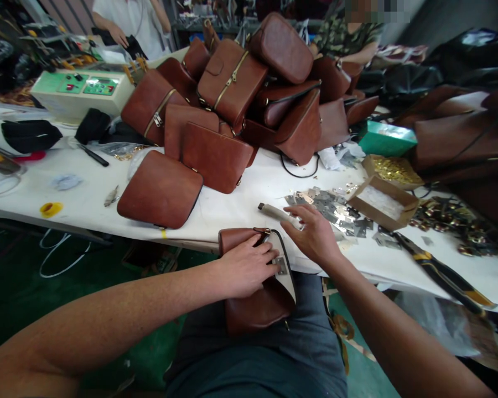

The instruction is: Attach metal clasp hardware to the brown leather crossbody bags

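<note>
A brown leather bag [257, 309] rests on my lap against the table edge, its pale-lined opening facing right. My left hand [249, 268] lies over the bag and holds it, fingertips pressing at a small metal plate [280, 265] on the lining. Over the table's front edge, my right hand [313, 232] has thumb and fingers around the near end of a slim, pale, wrapped-looking tool [274, 212] with a dark tip. Its exact kind I cannot make out. Thin grey metal plates [327, 207] lie scattered just beyond the right hand.
Brown leather bags [232, 77] are heaped across the table [149, 235]. On the right are a cardboard box [382, 202], gold-coloured fittings [394, 168], a green box [388, 138] and pliers [444, 271]. A machine [83, 91] stands back left. Two people are at the far side.
</note>
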